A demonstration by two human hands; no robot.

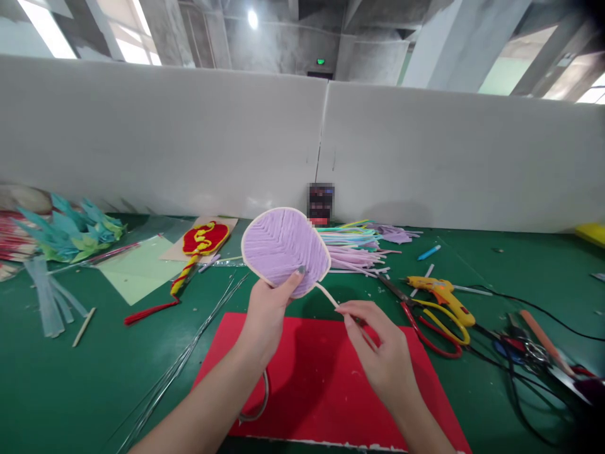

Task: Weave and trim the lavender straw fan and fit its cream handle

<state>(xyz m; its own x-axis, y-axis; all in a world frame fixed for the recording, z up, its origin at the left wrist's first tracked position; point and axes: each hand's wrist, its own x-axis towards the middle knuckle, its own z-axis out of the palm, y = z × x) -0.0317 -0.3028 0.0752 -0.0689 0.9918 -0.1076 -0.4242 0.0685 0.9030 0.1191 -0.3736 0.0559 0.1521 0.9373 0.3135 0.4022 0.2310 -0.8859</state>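
My left hand (268,310) is closed on the lower edge of a small lilac fan (283,251), oval with a cream rim and ribbed leaf pattern, and holds it up above the table. My right hand (378,343) pinches the thin cream handle (327,295) that sticks out from the fan's lower right. Both hands hover over a red mat (312,384) on the green table (94,378).
A yellow glue gun (442,295), red-handled scissors (428,331), pliers and black cables lie right. Pastel pipe cleaners (354,249) are piled behind the fan. Left: a red and yellow ornament with tassel (201,243), teal paper leaves (70,230), metal wires (189,353). A white partition wall stands behind.
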